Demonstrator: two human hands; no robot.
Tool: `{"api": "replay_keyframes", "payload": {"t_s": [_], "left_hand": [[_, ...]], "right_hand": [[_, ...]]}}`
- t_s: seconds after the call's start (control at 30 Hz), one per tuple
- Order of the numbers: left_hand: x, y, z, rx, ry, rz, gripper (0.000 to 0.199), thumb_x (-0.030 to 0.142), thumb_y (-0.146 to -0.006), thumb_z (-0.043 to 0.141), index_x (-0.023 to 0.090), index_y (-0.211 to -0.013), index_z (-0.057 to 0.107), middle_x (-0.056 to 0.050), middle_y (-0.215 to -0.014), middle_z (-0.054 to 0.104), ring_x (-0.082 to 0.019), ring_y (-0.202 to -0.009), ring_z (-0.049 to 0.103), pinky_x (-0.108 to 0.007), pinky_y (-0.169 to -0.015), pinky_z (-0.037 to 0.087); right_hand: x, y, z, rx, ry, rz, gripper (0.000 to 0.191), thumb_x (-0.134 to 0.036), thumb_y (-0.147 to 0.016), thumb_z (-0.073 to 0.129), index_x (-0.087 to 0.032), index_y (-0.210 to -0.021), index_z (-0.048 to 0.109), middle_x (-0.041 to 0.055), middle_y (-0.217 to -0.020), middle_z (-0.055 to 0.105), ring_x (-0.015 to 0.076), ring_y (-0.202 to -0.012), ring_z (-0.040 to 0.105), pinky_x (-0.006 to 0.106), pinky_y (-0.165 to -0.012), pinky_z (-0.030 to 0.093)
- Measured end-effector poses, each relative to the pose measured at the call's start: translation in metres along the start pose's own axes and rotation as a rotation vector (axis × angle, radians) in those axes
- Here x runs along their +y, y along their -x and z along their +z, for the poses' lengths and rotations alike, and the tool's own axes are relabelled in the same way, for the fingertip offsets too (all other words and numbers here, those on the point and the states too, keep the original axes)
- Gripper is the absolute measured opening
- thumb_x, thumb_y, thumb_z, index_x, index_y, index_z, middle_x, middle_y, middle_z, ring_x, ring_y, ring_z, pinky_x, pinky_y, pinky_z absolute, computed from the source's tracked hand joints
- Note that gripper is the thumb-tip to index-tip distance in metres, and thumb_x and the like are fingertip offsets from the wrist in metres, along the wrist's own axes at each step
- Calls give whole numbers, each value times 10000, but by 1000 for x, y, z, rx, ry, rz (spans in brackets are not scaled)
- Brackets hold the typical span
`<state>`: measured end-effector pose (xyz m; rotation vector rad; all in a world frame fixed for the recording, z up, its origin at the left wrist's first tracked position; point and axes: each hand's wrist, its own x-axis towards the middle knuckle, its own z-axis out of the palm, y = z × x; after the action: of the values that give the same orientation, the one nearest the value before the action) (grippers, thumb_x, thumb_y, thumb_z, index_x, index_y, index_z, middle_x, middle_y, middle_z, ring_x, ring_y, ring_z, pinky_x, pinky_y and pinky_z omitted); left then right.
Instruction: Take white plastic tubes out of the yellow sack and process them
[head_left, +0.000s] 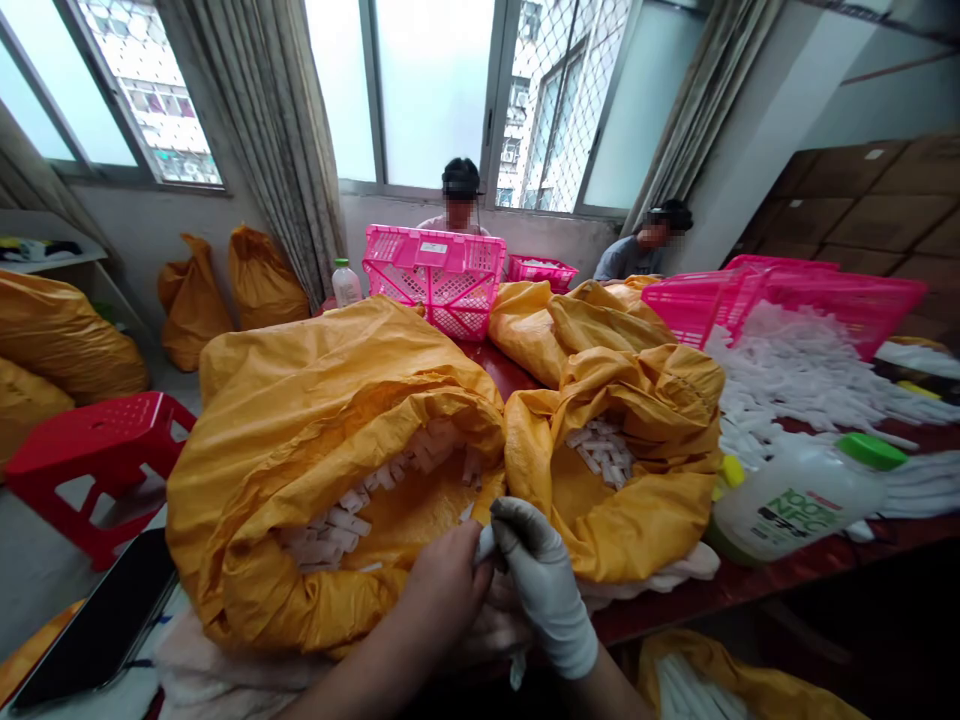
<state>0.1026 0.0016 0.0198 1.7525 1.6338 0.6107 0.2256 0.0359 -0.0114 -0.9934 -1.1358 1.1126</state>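
My bare left hand (pixel 448 575) is closed around a short white tube (pixel 486 545), whose end shows above the fingers. Against it, my right hand (pixel 538 570) in a white glove has its fingers bent and pinched at the tube; the exact grip is partly hidden. Both hands are at the front rim of a large open yellow sack (pixel 255 440) that holds many short white tube pieces (pixel 334 535). A smaller open yellow sack (pixel 675 480) with similar pieces (pixel 602 450) stands just beyond the right hand.
A bottle with a green cap (pixel 795 495) leans at right, before a heap of white tubes (pixel 810 370) spilling from pink baskets (pixel 862 290). Another pink basket (pixel 435 270) stands ahead. Two people sit by the windows. A red stool (pixel 97 450) and a phone (pixel 94 620) are at left.
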Motion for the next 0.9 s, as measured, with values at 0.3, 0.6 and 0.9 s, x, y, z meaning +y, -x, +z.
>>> {"api": "replay_keyframes", "payload": {"t_s": [0.3, 0.6, 0.9], "left_hand": [[-7, -6, 1, -103, 146, 56, 77, 179, -735, 476, 187, -763, 547, -29, -748, 594, -177, -709, 543, -263, -632, 394], [1, -1, 3, -150, 497, 132, 380, 159, -719, 543, 202, -1095, 558, -44, -999, 647, -193, -910, 596, -300, -822, 468], [8, -1, 9, -112, 293, 144, 748, 210, -774, 550, 134, -1446, 232, -163, -1112, 634, -260, -992, 607, -372, -889, 471]], "right_hand": [[7, 13, -2, 19, -118, 26, 253, -432, -640, 754, -232, -782, 692, 27, -792, 721, 167, -715, 667, 316, -680, 573], [16, 25, -15, -4, -115, 51, 208, -382, -695, 727, -257, -856, 689, 23, -839, 725, 178, -729, 681, 325, -681, 575], [6, 35, -9, 27, 77, -181, 136, -249, -753, 671, -229, -884, 639, 25, -879, 666, 155, -803, 645, 293, -750, 531]]}}
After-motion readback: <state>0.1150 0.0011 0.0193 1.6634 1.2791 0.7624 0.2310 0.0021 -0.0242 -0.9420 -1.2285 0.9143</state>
